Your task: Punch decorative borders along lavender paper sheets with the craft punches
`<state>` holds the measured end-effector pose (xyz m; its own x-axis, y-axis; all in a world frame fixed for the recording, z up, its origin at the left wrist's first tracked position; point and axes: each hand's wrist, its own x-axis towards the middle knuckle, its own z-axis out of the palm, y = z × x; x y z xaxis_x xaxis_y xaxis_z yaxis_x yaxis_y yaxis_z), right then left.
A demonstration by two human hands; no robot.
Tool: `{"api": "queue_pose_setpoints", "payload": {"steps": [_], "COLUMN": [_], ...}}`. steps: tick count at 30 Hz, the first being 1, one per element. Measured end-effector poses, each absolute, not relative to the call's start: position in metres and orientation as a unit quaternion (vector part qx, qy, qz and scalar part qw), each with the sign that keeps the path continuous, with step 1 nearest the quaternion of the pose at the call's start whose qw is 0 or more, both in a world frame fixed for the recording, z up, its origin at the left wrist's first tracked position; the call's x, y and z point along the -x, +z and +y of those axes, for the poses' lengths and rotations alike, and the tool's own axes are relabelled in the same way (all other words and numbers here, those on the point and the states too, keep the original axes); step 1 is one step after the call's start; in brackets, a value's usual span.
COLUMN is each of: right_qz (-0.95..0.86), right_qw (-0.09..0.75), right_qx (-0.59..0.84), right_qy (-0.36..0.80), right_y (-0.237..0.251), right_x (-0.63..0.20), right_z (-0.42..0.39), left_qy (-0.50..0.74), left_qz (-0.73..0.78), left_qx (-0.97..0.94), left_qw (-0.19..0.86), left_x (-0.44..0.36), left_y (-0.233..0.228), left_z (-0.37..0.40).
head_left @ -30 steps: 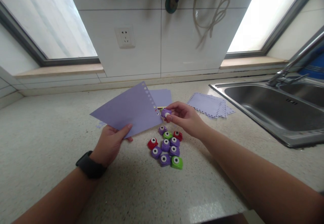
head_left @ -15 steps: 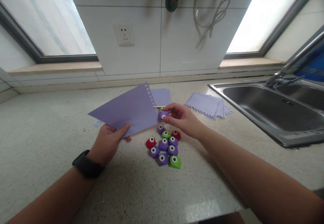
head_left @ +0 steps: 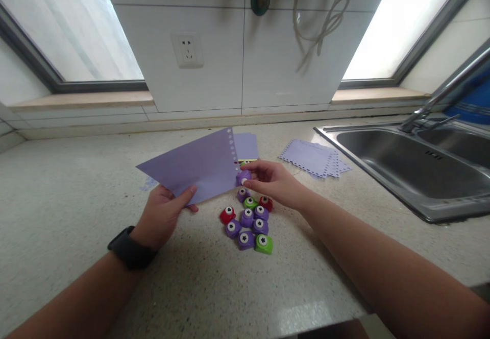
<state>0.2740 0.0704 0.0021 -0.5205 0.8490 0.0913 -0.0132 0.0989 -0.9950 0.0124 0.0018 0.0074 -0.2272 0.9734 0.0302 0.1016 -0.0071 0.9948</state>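
Head view: left hand (head_left: 165, 215) grips the purple sheet (head_left: 195, 166) above mid-bench; right hand (head_left: 272, 182) pinches a purple punch (head_left: 242, 177) onto its perforated edge

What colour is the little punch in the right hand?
Purple. The punch pinched by the right hand at the paper sheet's edge shows best in the head view.

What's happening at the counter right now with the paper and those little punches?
A person holds a purple sheet of paper up in the left hand and grips a small purple punch in the right hand, set against the sheet's right edge, which already shows a row of punched holes. More punches, purple, red and green, lie clustered on the counter below. A stack of punched sheets rests near the sink.
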Motion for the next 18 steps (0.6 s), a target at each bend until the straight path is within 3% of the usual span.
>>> {"api": "queue_pose_setpoints", "payload": {"steps": [18], "right_qz": [-0.666], "right_qw": [0.335], "right_qx": [0.342], "right_qy": [0.572], "right_y": [0.004], "right_x": [-0.277], "right_z": [0.071], "left_qy": [0.519], "left_qz": [0.560], "left_qx": [-0.504], "left_qw": [0.403], "left_x": [-0.003], "left_y": [-0.006], "left_z": [0.004]}}
